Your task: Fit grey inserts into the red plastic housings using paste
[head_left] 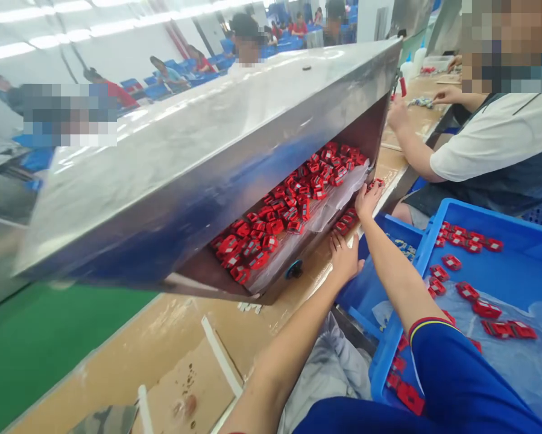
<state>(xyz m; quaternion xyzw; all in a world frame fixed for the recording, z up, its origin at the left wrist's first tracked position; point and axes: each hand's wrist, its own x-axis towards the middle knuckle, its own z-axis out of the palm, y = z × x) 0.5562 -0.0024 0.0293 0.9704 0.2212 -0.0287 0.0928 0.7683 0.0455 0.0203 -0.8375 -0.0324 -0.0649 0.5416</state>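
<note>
A long steel hood covers a tray heaped with several small red parts on a clear plastic sheet. My left hand rests flat, fingers stretched out, on the table edge just below the tray's front lip. Farther along, my right hand reaches to the plastic sheet's end, its fingers spread and touching a few red parts there. Neither hand grips anything.
A blue crate at my right holds more red parts on plastic. A seated co-worker in a white shirt works beyond it at the same brown table. Green floor lies left. Other people sit far behind.
</note>
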